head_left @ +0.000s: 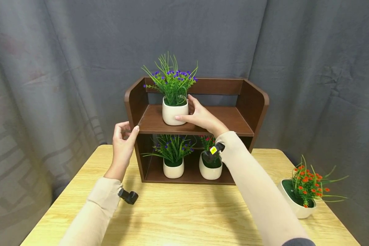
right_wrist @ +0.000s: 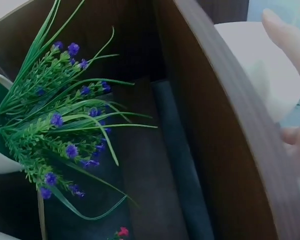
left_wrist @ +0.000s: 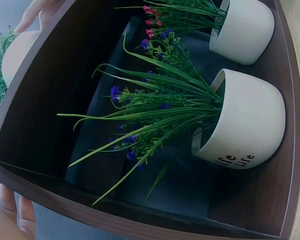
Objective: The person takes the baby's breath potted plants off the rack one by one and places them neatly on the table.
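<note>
A white flowerpot (head_left: 170, 112) with purple flowers and long green blades stands on the upper board of a dark brown two-tier shelf (head_left: 193, 131), left of its middle. My right hand (head_left: 203, 117) grips this pot from the right, thumb across its front and fingers round the far side. At the shelf's left side panel, my left hand (head_left: 123, 147) holds the front edge with the thumb, its fingers bent along the outer face. In the right wrist view the gripped pot (right_wrist: 260, 60) shows partly, above the board.
On the lower tier stand a white pot (head_left: 173, 169) with purple flowers and, to its right, another white pot (head_left: 210, 172) with red flowers, partly behind my right wrist. A tilted white pot (head_left: 302, 212) with orange flowers is at the right table edge. Grey curtains (head_left: 218, 41) hang behind.
</note>
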`<state>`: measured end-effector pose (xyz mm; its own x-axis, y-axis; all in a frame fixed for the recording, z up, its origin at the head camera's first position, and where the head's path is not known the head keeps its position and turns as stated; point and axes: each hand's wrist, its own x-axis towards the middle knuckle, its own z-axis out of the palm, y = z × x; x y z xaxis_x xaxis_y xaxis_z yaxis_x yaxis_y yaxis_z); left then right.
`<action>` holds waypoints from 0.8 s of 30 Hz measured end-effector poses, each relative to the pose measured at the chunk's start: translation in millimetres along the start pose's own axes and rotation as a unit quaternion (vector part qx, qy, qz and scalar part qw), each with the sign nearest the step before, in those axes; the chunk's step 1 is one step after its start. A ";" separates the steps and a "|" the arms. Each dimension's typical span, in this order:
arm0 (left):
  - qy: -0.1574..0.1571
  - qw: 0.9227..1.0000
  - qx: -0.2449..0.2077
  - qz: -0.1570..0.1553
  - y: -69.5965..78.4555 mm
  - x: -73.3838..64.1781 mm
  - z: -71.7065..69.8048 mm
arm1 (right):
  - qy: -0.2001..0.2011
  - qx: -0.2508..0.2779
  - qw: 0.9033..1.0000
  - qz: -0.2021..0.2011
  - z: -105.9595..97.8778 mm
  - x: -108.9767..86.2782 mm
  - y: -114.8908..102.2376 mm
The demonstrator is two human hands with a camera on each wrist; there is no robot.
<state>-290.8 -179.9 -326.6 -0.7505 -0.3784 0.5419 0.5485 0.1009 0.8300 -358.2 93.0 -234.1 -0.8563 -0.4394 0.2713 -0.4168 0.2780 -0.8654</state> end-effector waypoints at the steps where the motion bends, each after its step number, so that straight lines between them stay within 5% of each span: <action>1: 0.000 1.000 0.000 0.000 -0.2 0.2 0.1 | 0.002 -0.002 1.000 0.001 0.6 2.0 0.2; 16: 0.008 1.000 0.008 -0.003 -1.5 1.6 -1.2 | 0.006 -0.054 0.998 0.033 5.7 18.4 0.0; 24: 0.009 1.000 0.002 0.003 -1.6 2.2 -1.3 | 0.013 -0.029 0.999 0.021 7.2 19.9 0.9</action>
<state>-292.9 -182.1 -326.9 -0.7404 -0.3933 0.5452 0.5522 0.1066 0.8268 -373.4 78.3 -232.4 -0.8809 -0.4041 0.2464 -0.3965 0.3459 -0.8504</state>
